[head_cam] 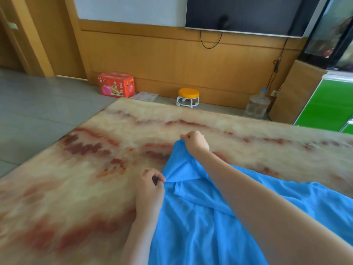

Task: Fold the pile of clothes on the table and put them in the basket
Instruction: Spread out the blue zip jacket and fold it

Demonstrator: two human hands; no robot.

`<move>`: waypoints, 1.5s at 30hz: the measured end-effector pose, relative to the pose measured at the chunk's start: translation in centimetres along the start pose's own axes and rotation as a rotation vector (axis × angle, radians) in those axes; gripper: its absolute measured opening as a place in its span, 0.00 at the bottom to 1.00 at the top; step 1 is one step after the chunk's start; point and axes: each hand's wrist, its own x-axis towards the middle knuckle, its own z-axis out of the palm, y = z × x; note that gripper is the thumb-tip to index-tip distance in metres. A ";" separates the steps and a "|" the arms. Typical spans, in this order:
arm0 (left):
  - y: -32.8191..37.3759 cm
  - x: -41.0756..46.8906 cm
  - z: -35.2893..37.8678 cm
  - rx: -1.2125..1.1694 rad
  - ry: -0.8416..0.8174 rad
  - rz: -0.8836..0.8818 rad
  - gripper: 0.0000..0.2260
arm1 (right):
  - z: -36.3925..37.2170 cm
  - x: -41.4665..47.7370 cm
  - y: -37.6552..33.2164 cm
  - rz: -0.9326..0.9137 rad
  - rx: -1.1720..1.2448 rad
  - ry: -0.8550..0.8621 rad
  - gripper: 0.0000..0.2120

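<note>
Blue garment (200,226) (cropped below) pinched by left hand (150,190), right hand (194,141).

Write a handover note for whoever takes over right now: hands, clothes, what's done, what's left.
Left hand: fingers pinch the left edge of the blue garment.
Right hand: grips a corner of the same garment, farther out on the table.
Garment: lies rumpled on the table, a flap partly turned over near the hands.
Done: no finished fold to be seen.
Left: fold this garment and put it in the basket. The basket and any other clothes are out of view.
</note>
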 end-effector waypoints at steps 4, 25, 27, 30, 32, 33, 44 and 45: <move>-0.5 0.1 0.1 0.037 -0.007 0.086 0.20 | -0.4 -0.8 1.7 -0.096 -0.036 -0.072 0.27; 0.2 0.2 1.2 0.276 -0.094 0.478 0.05 | -7.3 -4.8 9.6 -0.025 0.000 -0.054 0.13; 0.4 0.3 0.8 0.271 -0.073 0.482 0.06 | -7.1 -5.3 9.9 -0.038 -0.105 -0.050 0.16; 0.7 0.2 0.7 0.269 -0.100 0.482 0.09 | -7.1 -7.7 9.8 -0.285 -0.369 0.006 0.28; 0.8 0.1 0.8 0.259 -0.136 0.484 0.10 | -7.0 -8.7 10.1 -0.430 -0.463 0.040 0.32; 0.8 0.0 0.9 0.251 -0.153 0.492 0.10 | -6.8 -8.9 10.4 -0.459 -0.499 0.046 0.31; 1.4 -1.1 1.8 0.188 -0.411 0.546 0.12 | -9.9 -14.5 16.7 -0.431 -0.389 0.100 0.07; 1.1 -1.1 2.0 0.182 -0.433 0.540 0.10 | -10.1 -14.6 17.3 -0.384 -0.341 0.094 0.07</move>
